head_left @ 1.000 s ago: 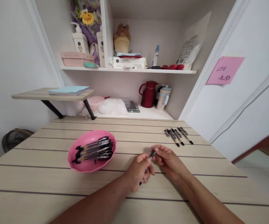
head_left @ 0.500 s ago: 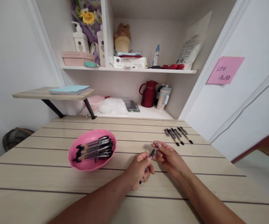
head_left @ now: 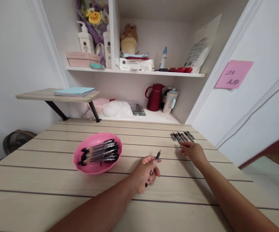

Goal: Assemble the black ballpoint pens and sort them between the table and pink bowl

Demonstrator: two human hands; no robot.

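"So, what is gripped by the left hand?"

"One pen is grasped there, with its pointed end tilted up toward the far right and its other end shown below the curled fingers."

"And the right hand?"

"That one is bent low beside the near ends of the row of pens, which are laid side by side toward the far right of the desk. Whether anything is pinched there cannot be told, as the fingertips are shown too small."

"Where are the others placed?"

"A pile of pens is held by the pink bowl on the left, well apart from both hands. The grasped pen is held above the desk, between the bowl and the right hand."
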